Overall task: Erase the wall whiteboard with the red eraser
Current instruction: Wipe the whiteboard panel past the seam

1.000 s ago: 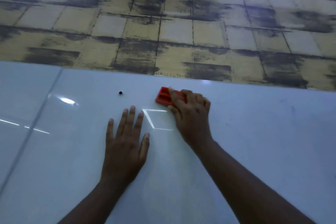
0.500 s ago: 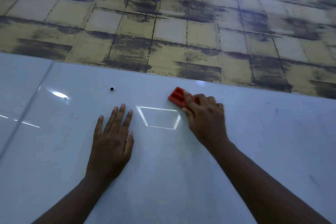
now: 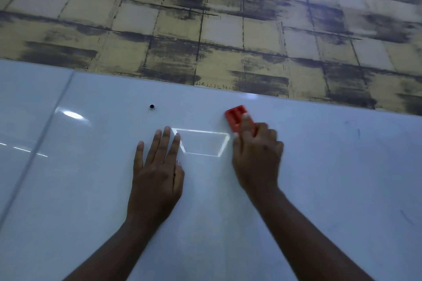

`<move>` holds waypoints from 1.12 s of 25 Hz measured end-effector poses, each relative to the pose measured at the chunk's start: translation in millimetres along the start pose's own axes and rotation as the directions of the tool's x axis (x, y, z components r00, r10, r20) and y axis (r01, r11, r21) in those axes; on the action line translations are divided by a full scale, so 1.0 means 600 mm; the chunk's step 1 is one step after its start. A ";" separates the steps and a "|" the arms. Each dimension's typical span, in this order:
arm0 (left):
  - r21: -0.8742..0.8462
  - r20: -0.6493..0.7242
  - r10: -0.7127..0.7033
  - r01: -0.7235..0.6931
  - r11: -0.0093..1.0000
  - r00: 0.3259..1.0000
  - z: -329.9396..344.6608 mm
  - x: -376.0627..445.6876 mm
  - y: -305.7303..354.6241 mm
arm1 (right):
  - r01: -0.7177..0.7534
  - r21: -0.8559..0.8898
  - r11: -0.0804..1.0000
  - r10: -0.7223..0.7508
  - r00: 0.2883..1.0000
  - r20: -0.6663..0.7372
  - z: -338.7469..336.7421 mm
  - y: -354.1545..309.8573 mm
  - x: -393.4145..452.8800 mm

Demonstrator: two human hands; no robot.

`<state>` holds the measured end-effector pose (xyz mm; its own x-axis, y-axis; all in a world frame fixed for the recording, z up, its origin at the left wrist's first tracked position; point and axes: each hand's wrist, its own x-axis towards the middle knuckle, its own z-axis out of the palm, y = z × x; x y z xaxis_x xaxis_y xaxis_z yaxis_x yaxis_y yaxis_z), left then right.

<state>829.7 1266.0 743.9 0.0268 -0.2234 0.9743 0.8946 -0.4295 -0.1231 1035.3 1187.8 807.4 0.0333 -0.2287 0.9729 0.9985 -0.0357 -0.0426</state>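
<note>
Right hand (image 3: 257, 157) grips red eraser (image 3: 238, 117) near whiteboard (image 3: 319, 178) top edge, pressing to wipe; left hand (image 3: 157, 171) flat, fingers straight, bracing.

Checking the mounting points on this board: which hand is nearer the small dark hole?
Left. The left hand lies flat just below the hole; the right hand, gripping the red eraser, is farther right.

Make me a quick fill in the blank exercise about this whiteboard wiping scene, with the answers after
1. The right hand grips a ____ plastic eraser.
2. The left hand lies ____ on the glossy white whiteboard.
3. A small dark hole sits on the board to the ____ of the eraser.

Answers: red; flat; left
</note>
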 end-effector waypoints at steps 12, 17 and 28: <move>0.016 -0.022 0.133 -0.132 0.991 0.991 -0.026 -0.018 -0.043 | 0.194 0.048 0.980 -0.195 0.980 0.023 -0.032 0.043 -0.066; -0.056 0.004 0.062 -0.062 0.997 0.998 -0.025 -0.038 -0.037 | -0.089 0.194 0.977 0.088 0.996 0.010 -0.059 0.100 -0.106; -0.088 0.093 0.025 -0.017 0.996 0.995 -0.037 -0.079 -0.030 | 0.265 0.251 0.931 -0.288 0.955 0.063 -0.061 -0.099 -0.253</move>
<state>802.7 1264.9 695.6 0.0909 -0.1521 0.9842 0.8513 -0.5009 -0.1560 969.6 1189.0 653.8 -0.2534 -0.1468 0.9562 0.9497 0.1505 0.2748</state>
